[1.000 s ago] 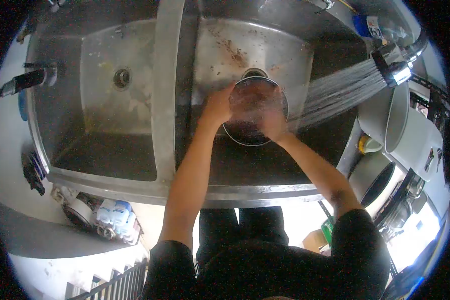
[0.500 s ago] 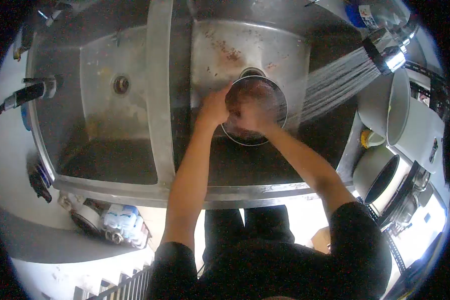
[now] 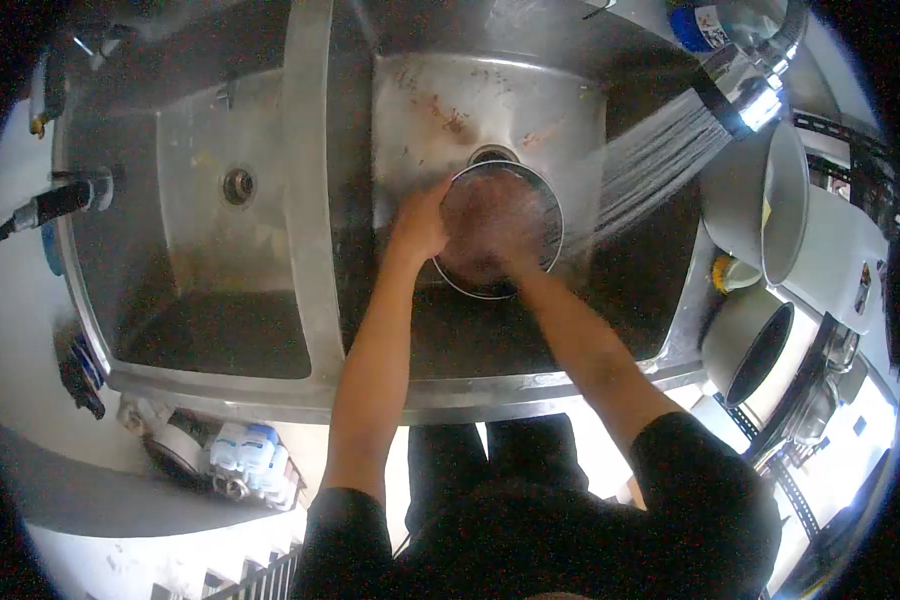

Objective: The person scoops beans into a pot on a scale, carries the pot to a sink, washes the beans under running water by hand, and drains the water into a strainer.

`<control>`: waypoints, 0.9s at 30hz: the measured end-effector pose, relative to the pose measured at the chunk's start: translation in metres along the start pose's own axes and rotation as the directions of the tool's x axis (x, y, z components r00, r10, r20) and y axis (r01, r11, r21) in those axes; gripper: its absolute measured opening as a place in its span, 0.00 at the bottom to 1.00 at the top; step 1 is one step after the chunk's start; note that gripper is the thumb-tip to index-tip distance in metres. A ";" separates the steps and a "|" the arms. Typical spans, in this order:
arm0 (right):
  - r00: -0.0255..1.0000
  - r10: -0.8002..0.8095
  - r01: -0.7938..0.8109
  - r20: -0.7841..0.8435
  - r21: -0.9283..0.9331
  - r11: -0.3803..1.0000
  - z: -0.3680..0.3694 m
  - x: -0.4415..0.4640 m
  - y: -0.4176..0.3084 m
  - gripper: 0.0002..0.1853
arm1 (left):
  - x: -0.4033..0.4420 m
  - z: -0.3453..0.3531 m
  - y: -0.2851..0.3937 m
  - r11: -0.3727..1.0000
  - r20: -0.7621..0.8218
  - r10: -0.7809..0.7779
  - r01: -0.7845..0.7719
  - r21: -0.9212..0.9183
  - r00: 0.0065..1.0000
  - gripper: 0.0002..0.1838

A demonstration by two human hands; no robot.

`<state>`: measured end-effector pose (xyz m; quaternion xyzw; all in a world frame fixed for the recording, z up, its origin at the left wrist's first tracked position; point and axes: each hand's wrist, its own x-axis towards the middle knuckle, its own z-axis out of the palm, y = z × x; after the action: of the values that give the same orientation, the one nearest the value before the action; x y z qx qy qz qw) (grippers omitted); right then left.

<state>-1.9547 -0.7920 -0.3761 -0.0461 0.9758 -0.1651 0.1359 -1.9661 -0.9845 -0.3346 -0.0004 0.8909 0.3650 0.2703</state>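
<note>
A round metal-rimmed vessel (image 3: 548, 205), dark and reddish-brown inside, is in the right basin (image 3: 560, 100) of a steel sink, just in front of the drain (image 3: 492, 155). My left hand (image 3: 425, 228) is closed on its left rim. Inside the vessel is my right hand (image 3: 500, 245), smeared by motion, so its fingers and anything in them cannot be made out. From the upper right, a spray head (image 3: 750, 100) throws a fan of water down toward the vessel's right side. Reddish-brown bits (image 3: 445, 115) lie on the basin floor behind it.
A steel divider (image 3: 305, 200) separates the left basin (image 3: 225, 240), which has its own drain. Large pale pots (image 3: 750, 340) and a yellow-and-white item (image 3: 735, 273) stand along the right. At the upper right is a blue-labelled clear bottle (image 3: 705, 28). Wrapped bottles (image 3: 250, 455) sit below left.
The vessel and both hands sit slightly left and lower in view, as does the spray head, since the view has shifted. My right hand has moved within the vessel; the left still grips the rim.
</note>
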 end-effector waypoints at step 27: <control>0.857 -0.454 0.484 0.243 -0.079 0.871 -0.014 -0.005 0.029 0.30 | -0.006 -0.002 0.005 0.996 -0.071 0.054 -0.059 -0.071 0.996 0.42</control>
<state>-1.9548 -0.7595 -0.3722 -0.3097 0.9232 -0.1197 0.1935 -1.9629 -0.9837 -0.3273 0.0023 0.8854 0.4044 0.2290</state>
